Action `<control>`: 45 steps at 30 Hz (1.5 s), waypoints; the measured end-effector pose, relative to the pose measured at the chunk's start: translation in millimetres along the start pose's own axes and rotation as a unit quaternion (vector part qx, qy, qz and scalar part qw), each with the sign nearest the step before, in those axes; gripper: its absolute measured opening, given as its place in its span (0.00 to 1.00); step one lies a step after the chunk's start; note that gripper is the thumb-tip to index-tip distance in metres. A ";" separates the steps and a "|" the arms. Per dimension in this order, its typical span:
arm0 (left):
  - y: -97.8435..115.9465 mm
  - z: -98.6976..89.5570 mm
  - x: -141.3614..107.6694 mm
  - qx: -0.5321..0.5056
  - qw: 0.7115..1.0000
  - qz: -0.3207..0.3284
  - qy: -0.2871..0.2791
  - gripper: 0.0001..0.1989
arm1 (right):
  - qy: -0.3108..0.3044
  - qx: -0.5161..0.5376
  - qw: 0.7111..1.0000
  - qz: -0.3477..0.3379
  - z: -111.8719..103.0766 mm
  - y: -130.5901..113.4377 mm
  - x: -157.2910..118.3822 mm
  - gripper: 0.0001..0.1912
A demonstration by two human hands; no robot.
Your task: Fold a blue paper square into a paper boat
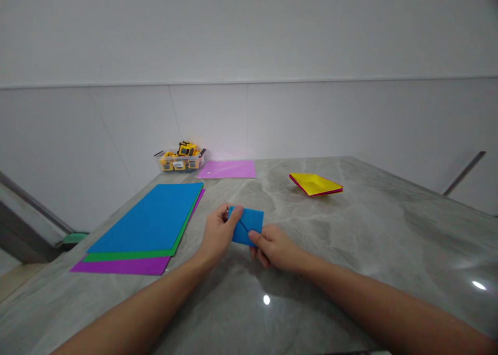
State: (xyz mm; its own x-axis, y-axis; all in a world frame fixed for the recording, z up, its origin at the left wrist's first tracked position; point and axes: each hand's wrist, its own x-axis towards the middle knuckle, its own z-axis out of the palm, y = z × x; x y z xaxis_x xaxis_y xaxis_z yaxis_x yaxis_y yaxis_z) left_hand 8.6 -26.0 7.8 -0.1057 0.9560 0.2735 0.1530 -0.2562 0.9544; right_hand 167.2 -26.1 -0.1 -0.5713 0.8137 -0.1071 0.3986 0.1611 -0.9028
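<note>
A small square of folded blue paper [253, 219] is held up between both hands, over the middle of the table. A dark diagonal line, like a fold edge, crosses its face. My left hand [220, 229] pinches its left side, thumb on the front face. At the lower right corner my right hand [274, 245] grips it, the thumb on the front and the fingers mostly behind. The back of the paper is hidden. To the left lies a stack of large sheets [146, 220], blue on top, green and purple showing beneath.
On the right, folded yellow and red paper pieces [316, 184] rest in a pile. A pink sheet [229, 169] lies near the wall, beside a clear plastic box [179, 164] of yellow toy vehicles. The grey marble-patterned table [334, 236] meets a white wall at the back.
</note>
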 end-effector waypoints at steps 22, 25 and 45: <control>-3.6 0.2 -6.6 0.036 0.997 0.051 -0.046 0.17 | 0.078 -0.058 0.995 0.017 -3.3 1.3 4.3 0.22; -9.6 -3.5 1.9 -0.009 0.998 0.025 -0.050 0.20 | 0.067 -0.107 0.992 -0.028 -3.7 1.8 2.3 0.22; -10.8 -9.5 0.0 0.193 0.958 0.197 -0.073 0.08 | 0.235 -0.249 0.916 -0.210 -23.1 13.6 2.3 0.18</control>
State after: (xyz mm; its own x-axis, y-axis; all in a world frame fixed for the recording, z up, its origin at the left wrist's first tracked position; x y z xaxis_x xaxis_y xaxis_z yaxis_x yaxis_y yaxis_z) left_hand -2.4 -24.6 -1.4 0.1686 0.8129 0.5574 0.5081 -0.5563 0.6576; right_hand 187.9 -9.1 -2.9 -0.4233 0.7539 0.5025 0.5594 0.6537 -0.5096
